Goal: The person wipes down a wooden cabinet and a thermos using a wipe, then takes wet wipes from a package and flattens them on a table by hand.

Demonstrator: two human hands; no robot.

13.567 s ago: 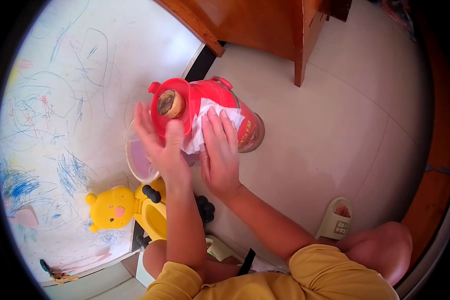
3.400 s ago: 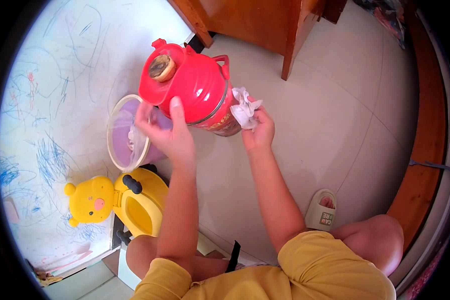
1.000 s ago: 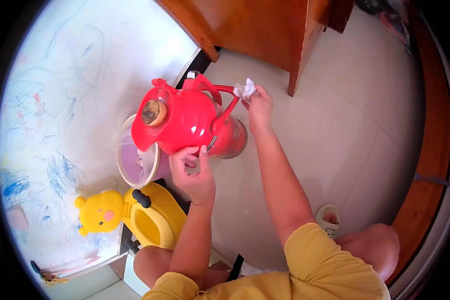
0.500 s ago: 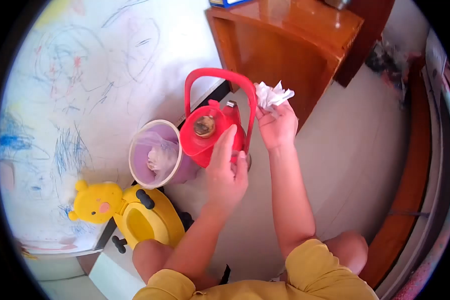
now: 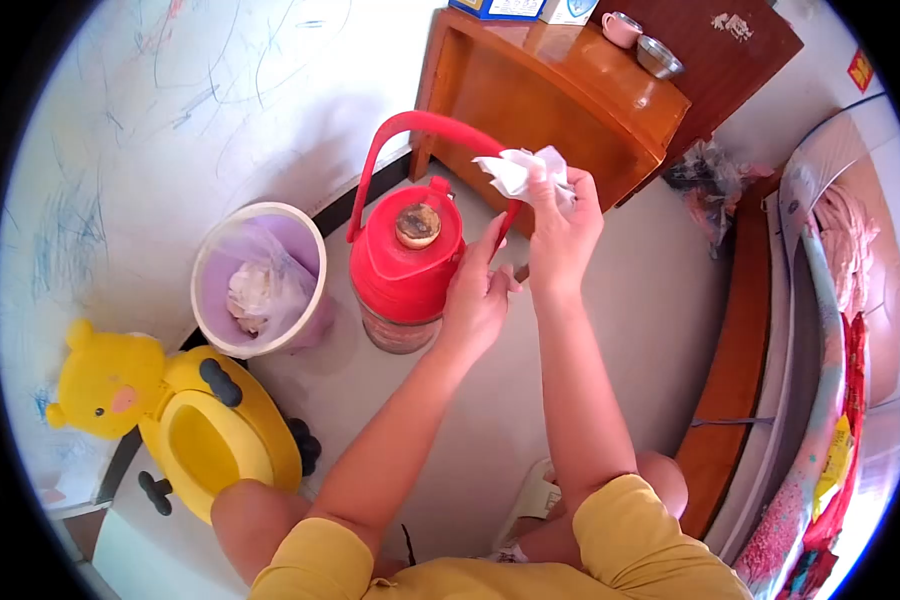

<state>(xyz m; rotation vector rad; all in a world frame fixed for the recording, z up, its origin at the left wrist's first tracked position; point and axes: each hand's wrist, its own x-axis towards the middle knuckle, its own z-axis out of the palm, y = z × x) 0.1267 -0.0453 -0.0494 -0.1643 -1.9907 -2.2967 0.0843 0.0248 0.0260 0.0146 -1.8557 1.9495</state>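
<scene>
A red thermos flask (image 5: pixel 405 285) stands upright on the floor, a cork stopper (image 5: pixel 418 226) in its top and its red carrying handle (image 5: pixel 410 122) raised. My left hand (image 5: pixel 478 300) is at the handle's lower right end, fingers closed about it beside the flask; part of the grip is hidden. In my right hand (image 5: pixel 565 235) is a crumpled white tissue (image 5: pixel 515 172), pinched between thumb and fingers against the upper right bend of the handle.
Left of the flask is a purple bin (image 5: pixel 310 225) with a plastic bag inside. A yellow bear-shaped child's potty (image 5: pixel 260 425) stands nearer me. Behind is a brown wooden cabinet (image 5: pixel 570 70) bearing a pink cup (image 5: pixel 622 30) and metal bowl (image 5: pixel 659 57). A bed edge (image 5: pixel 730 370) runs along the right.
The view has shifted, showing more to the right. My left hand has gone from beside the flask's top to the handle's lower end. My right hand has brought the tissue onto the handle.
</scene>
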